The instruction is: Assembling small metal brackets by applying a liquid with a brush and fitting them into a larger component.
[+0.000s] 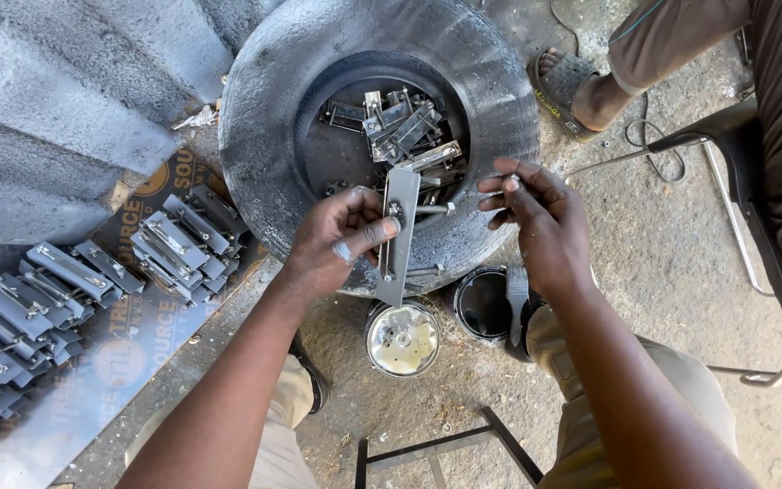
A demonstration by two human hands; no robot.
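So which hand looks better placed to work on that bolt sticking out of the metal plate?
Probably the right hand: its fingertips pinch something small beside the bolt, while the left hand is occupied gripping the metal plate.

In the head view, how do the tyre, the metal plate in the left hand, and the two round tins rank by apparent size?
1. Tyre, by far the largest.
2. Metal plate, held in the left hand.
3. Silver tin and black tin: they look about alike, so I do not rank them.

Hidden and cut-off parts, head view
Right hand [540, 222] pinches something too small to tell. Plate [397, 237] hides part of the tyre [264, 109] well. Seated person [753, 81] and bracket rows [11, 317] run off frame.
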